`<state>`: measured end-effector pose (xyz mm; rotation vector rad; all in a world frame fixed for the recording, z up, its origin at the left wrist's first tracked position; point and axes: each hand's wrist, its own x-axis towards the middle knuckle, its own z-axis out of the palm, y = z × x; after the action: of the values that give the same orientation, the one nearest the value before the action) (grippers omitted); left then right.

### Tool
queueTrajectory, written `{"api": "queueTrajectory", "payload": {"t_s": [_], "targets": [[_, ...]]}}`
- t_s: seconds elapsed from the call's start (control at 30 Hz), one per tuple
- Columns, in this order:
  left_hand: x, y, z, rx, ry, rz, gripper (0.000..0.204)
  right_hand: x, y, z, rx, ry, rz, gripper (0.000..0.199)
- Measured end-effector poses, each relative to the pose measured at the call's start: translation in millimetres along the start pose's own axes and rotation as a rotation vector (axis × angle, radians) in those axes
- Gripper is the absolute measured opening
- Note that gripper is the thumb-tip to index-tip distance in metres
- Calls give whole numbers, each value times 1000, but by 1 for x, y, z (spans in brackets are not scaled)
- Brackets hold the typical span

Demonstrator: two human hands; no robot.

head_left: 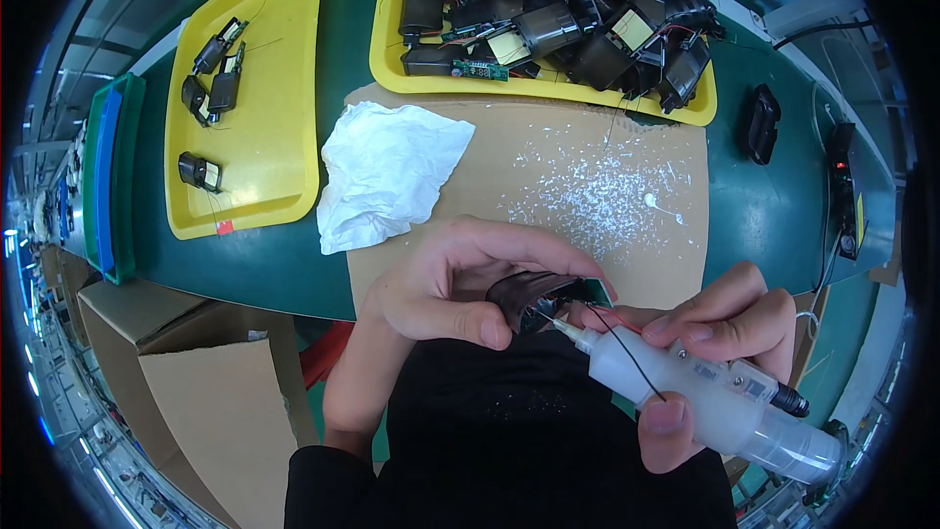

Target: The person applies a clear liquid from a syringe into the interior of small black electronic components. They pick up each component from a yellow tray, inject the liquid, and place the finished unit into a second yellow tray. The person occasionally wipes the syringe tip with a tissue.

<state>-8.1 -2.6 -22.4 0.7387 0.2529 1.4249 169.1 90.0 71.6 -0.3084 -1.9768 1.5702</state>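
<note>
My left hand grips a small black plastic part with thin red and black wires, held close over my lap. My right hand holds a translucent white glue syringe, its narrow nozzle tip touching the black part. A black wire crosses the syringe body. Both hands hover at the near edge of a brown cardboard sheet spattered with white glue dots.
A crumpled white tissue lies on the cardboard. A yellow tray at the back is heaped with black parts; another yellow tray at left holds several. A green conveyor, a black device and cardboard boxes surround.
</note>
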Motion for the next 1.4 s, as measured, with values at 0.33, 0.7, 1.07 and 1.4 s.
{"api": "queueTrajectory", "payload": {"t_s": [0.33, 0.7, 1.07, 1.4], "targets": [[4, 0, 9, 0, 107, 9, 55, -1, -1, 3, -47, 41, -2, 41], [8, -1, 11, -27, 74, 32, 55, 0, -3, 4, -64, 75, -29, 39], [4, -2, 10, -34, 79, 46, 54, -2, -3, 2, -1, 26, 17, 38], [4, 1, 12, -14, 103, 24, 56, -3, -2, 0, 8, 5, 32, 38]]}}
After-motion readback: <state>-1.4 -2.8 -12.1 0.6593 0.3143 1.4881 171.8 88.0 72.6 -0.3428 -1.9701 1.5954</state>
